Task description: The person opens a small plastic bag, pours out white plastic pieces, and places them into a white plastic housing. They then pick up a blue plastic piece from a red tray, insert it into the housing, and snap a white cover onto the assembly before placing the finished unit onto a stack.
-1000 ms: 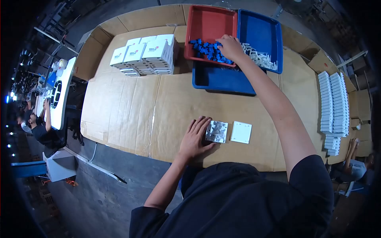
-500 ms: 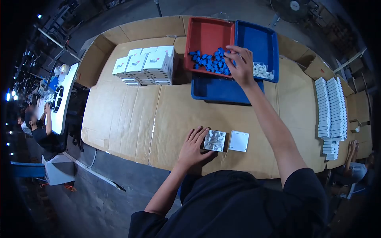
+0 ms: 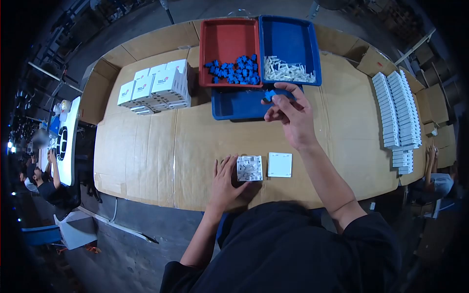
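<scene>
1. Pinches a small blue piece (image 3: pixel 269 95) between thumb and fingers of the right hand (image 3: pixel 295 119); holds it up by the right end of the lower blue tray (image 3: pixel 234 105).
2. Spreads the left hand (image 3: pixel 224 185) wide, palm down; sets fingertips at the left side of an open white box (image 3: pixel 249 169), thumb along its near edge.
3. Shows pale pieces inside that box, too small to tell apart; just to its right, includes a flat white square (image 3: pixel 280 165), lying on the cardboard surface (image 3: pixel 146 146).
4. Farther out, has loose blue pieces (image 3: pixel 239 71) in the near part of the red tray (image 3: pixel 229 36); beside it, slim white pieces (image 3: pixel 288 73) in the upper blue tray (image 3: pixel 288 41).
5. Left of the trays, stacked white boxes (image 3: pixel 166 83); far right, long rows of white parts (image 3: pixel 398 112); beyond the left edge, a person (image 3: pixel 46 188) at another table.
</scene>
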`<state>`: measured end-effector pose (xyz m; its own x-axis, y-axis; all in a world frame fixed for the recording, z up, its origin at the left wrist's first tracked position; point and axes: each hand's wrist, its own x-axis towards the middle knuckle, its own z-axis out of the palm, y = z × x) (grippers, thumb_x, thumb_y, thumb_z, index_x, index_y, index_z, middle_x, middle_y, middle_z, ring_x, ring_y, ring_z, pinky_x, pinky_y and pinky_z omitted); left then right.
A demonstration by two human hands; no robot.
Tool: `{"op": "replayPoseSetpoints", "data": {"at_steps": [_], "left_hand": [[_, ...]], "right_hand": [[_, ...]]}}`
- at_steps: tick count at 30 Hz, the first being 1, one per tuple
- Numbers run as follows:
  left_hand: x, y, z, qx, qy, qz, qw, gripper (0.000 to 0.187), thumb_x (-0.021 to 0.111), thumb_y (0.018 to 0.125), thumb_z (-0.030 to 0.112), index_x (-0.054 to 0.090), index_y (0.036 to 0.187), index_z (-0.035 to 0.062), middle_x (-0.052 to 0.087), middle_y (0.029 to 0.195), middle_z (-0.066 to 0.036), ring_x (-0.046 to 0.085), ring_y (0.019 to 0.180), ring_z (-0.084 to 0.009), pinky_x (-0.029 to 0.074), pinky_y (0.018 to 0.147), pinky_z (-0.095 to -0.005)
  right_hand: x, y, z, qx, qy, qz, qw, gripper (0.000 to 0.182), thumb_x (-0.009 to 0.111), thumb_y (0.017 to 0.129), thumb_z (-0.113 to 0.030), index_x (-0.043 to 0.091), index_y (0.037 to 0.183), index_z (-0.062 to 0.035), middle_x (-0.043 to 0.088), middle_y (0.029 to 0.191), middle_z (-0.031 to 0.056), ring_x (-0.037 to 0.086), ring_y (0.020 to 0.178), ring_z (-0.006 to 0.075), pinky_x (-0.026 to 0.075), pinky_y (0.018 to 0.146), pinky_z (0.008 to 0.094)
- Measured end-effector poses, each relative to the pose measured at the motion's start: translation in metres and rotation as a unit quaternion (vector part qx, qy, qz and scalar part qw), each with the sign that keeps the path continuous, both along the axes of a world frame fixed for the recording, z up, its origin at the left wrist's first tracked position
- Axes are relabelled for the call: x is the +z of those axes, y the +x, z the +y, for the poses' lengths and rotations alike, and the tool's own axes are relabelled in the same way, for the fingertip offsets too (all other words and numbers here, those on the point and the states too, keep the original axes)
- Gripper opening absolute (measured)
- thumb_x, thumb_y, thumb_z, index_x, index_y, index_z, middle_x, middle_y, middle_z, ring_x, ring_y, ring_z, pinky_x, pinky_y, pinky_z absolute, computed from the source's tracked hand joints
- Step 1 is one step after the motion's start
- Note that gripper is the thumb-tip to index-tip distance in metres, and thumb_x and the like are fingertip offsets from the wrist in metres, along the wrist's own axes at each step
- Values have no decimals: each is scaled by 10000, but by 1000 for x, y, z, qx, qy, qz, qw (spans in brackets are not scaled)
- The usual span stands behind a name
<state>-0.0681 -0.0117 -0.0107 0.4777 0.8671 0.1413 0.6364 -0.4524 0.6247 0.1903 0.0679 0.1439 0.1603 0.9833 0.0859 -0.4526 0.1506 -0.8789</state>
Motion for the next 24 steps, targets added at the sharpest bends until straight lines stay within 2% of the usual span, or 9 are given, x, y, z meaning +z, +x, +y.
{"op": "replayPoseSetpoints", "data": {"at_steps": [2, 6, 10, 13, 14, 17, 18, 21, 24], "left_hand": [[-6, -1, -3, 17, 7, -7, 1000, 932, 845, 780, 420, 439, 1532, 50, 528, 1537, -104, 419, 1487, -303, 167, 1282, -541], [-6, 1, -5, 25, 8, -5, 1000, 908, 839, 785, 401, 447, 1531, 64, 537, 1527, -94, 428, 1480, -304, 188, 1275, -543], [-8, 1, -3, 29, 8, -7, 1000, 910, 847, 770, 392, 456, 1529, 76, 546, 1515, -93, 433, 1476, -295, 211, 1273, -524], [-6, 2, -3, 33, 7, -12, 999, 925, 859, 751, 387, 462, 1521, 65, 560, 1495, -103, 435, 1472, -299, 219, 1273, -508], [-4, 2, -3, 34, 3, -12, 999, 927, 859, 751, 388, 461, 1523, 66, 562, 1493, -103, 434, 1473, -299, 218, 1274, -509], [-5, 1, -3, 34, -4, -9, 999, 920, 848, 763, 395, 452, 1531, 78, 565, 1487, -99, 432, 1474, -293, 213, 1276, -514], [-4, 1, -2, 34, -5, -8, 999, 917, 845, 769, 399, 447, 1534, 88, 564, 1486, -94, 430, 1474, -285, 211, 1278, -516], [-4, 1, -1, 35, -7, -10, 999, 912, 840, 775, 403, 442, 1535, 93, 569, 1474, -95, 430, 1471, -280, 210, 1279, -519], [-5, -1, -1, 36, -10, -16, 999, 911, 840, 772, 400, 444, 1530, 85, 572, 1467, -104, 431, 1468, -286, 208, 1279, -522]], "right_hand": [[-10, -2, -7, -5, -29, -10, 1000, 276, 637, 1022, -105, 615, 1276, 3, 737, 1047, 158, 744, 807, 208, 628, 739, 319], [-52, -1, -15, 69, -107, 76, 989, 319, 617, 1024, -104, 622, 1321, 12, 721, 1102, 151, 749, 896, 249, 634, 819, 367], [-85, -8, -44, 119, -148, 101, 977, 373, 644, 1016, -97, 607, 1372, 6, 699, 1181, 149, 742, 925, 240, 632, 811, 354], [-100, -13, -57, 126, -194, 73, 970, 374, 654, 1013, -90, 606, 1372, 5, 698, 1192, 148, 744, 932, 242, 631, 813, 348], [-102, -17, -60, 126, -206, 86, 967, 415, 668, 995, -39, 597, 1402, 5, 700, 1194, 144, 733, 986, 221, 613, 882, 329], [-122, -26, -62, 122, -164, -116, 972, 446, 680, 975, 7, 602, 1415, 10, 699, 1197, 139, 709, 1039, 188, 573, 965, 313], [-130, -28, -63, 111, -155, -163, 968, 462, 681, 961, 41, 615, 1416, -5, 699, 1222, 98, 695, 1060, 181, 547, 993, 299], [-141, -33, -64, 105, -105, -267, 952, 471, 704, 955, -1, 621, 1418, -11, 700, 1137, 77, 670, 1090, 163, 538, 981, 306], [-135, -41, -63, 94, -51, -455, 884, 456, 754, 905, -65, 667, 1351, -26, 686, 1141, 82, 667, 1097, 222, 512, 990, 371]]}}
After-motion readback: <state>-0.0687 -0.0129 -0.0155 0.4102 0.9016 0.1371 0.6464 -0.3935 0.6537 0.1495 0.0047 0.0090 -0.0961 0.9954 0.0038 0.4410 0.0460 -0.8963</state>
